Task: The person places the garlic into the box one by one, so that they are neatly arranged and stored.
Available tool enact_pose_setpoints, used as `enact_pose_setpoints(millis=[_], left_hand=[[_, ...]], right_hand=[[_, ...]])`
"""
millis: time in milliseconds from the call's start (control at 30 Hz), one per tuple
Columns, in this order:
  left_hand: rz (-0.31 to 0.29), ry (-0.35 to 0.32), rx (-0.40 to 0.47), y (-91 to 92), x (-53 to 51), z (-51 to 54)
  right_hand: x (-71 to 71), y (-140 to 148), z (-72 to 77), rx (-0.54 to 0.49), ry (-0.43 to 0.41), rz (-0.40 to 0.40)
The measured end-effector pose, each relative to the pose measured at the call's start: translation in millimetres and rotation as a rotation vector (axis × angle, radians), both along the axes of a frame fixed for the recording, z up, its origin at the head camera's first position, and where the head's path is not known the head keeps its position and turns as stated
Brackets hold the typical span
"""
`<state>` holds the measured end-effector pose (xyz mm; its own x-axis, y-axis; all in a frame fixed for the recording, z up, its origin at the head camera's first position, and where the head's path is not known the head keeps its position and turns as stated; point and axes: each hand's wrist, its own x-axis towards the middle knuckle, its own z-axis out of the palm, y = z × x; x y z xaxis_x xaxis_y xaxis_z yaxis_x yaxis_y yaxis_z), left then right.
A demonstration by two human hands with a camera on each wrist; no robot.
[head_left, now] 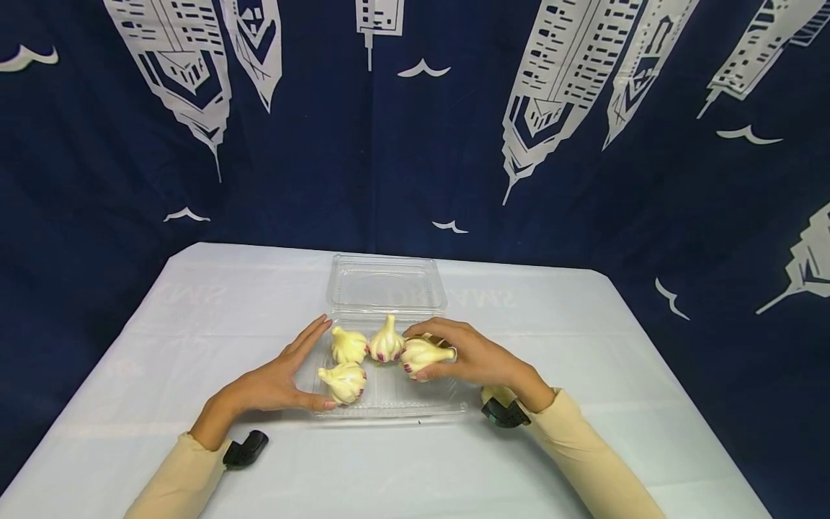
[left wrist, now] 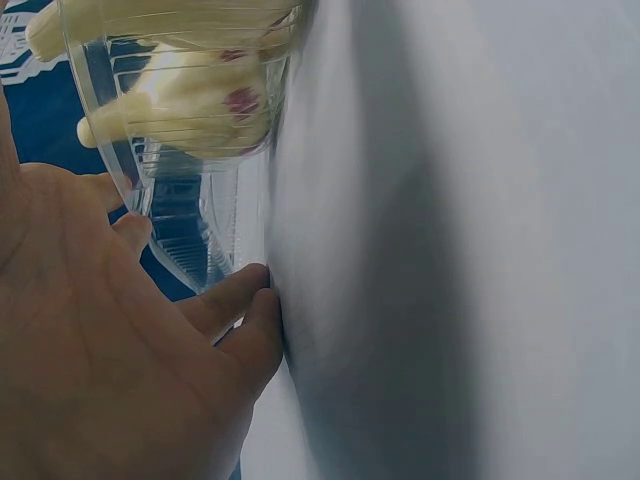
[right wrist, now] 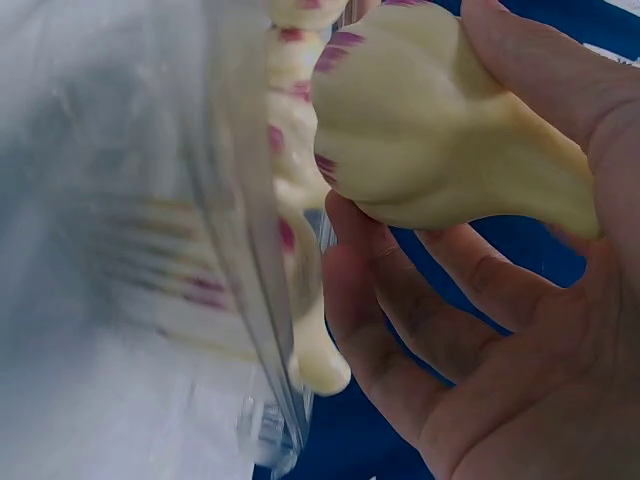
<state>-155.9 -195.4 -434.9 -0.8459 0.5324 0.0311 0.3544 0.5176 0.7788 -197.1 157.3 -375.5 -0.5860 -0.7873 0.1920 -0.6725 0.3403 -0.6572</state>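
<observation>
My right hand (head_left: 470, 353) holds a cream garlic bulb (head_left: 423, 356) with purple marks between thumb and fingers, over the right part of a clear plastic container (head_left: 402, 400). In the right wrist view the held garlic bulb (right wrist: 430, 130) is beside the container's clear wall (right wrist: 235, 200). Two bulbs sit at the container's back, one garlic bulb (head_left: 350, 346) left of another garlic bulb (head_left: 387, 340). A further garlic bulb (head_left: 344, 383) lies toward the front left. Along the container's left side, my left hand (head_left: 275, 378) is spread, with its thumb near the front corner.
The container's clear lid (head_left: 387, 282) lies folded back behind it. Partly hidden by the right wrist, another pale bulb (head_left: 498, 393) lies on the white tabletop (head_left: 363, 476). A dark blue curtain (head_left: 363, 158) with white building prints hangs behind the table.
</observation>
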Motion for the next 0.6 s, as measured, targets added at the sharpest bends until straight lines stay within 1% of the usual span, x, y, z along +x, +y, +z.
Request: enact_pose_setpoints(millis=[133, 367, 533, 600], left_hand=[[0.001, 0.0, -0.004, 0.5, 0.0, 0.2], [0.004, 0.001, -0.012, 1.1, -0.3, 0.1], [0.007, 0.002, -0.016, 1.1, -0.3, -0.3], [0.008, 0.002, -0.015, 0.8, -0.2, -0.9]], right_hand=[[4.1, -6.7, -1.6, 0.004, 0.006, -0.024], [11.2, -16.4, -10.7, -0.018, 0.112, -0.046], [18.5, -22.1, -17.0, 0.002, 0.118, -0.057], [21.2, -24.4, -19.3, 0.011, 0.128, -0.047]])
